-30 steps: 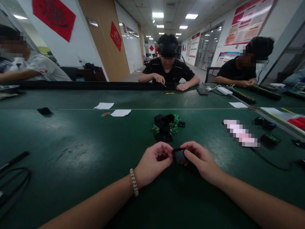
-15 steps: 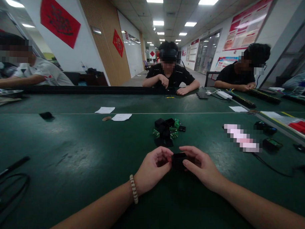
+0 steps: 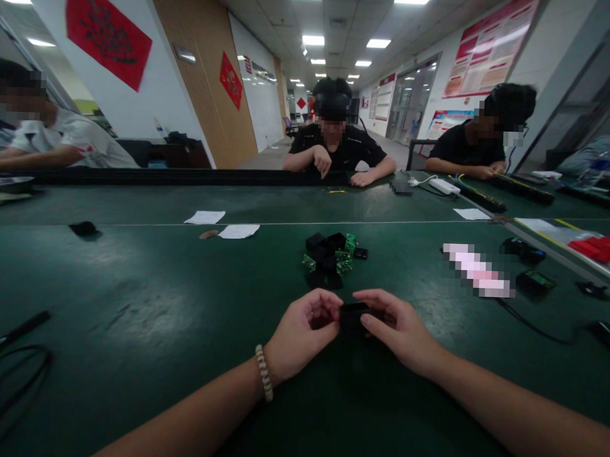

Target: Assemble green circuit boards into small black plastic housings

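Between my hands is a small black box-like case (image 3: 352,318) with an open top, held just above or on the green table; I cannot tell which. My right hand (image 3: 406,335) grips its right side, thumb on the near face and fingers behind. My left hand (image 3: 306,335), with a beaded bracelet on the wrist, is closed with thumb and fingertips at the case's left edge. Any small part inside those left fingers is hidden. Just beyond lies a pile of black cases (image 3: 327,252) with green circuit boards (image 3: 344,262) among them.
The green table (image 3: 191,344) carries paper slips (image 3: 239,231), a black scrap (image 3: 83,229), a blurred-out pink device (image 3: 478,271) with a cable, and a green-and-black part (image 3: 534,282) to the right. Cables (image 3: 30,352) lie at left. Several people sit across the table.
The whole view has shifted slightly, so everything sits a little further left and up. My hands keep nearly the same hold around the black case.
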Demonstrator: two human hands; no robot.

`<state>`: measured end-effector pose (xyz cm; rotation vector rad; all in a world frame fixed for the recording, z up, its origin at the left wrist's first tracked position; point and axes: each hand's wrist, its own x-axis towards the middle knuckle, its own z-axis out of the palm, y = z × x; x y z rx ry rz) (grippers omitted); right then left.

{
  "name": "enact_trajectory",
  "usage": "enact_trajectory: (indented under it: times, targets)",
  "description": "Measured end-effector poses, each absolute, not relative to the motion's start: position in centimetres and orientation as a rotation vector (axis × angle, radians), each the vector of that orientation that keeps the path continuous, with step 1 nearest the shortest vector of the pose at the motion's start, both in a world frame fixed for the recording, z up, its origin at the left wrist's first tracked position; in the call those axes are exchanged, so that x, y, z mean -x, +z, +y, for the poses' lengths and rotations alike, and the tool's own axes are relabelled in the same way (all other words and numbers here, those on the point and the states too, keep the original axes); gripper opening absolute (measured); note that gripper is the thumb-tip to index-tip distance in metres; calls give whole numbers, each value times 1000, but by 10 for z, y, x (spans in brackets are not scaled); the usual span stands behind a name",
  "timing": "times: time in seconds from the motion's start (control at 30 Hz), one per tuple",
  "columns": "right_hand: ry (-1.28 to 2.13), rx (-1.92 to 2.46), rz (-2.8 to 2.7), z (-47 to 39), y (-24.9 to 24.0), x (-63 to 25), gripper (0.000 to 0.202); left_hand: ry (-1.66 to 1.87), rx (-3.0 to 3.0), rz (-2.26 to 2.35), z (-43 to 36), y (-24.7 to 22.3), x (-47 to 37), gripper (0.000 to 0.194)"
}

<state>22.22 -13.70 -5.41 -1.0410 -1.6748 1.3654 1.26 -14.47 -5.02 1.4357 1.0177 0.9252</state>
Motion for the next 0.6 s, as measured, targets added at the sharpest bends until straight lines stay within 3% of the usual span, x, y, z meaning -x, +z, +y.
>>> enact_trajectory:
  times: [0.6]
  targets:
    - [1361,1084,-1690,-140,-47,-221,35,923,-1420,1042,-145,-47,-14,21]
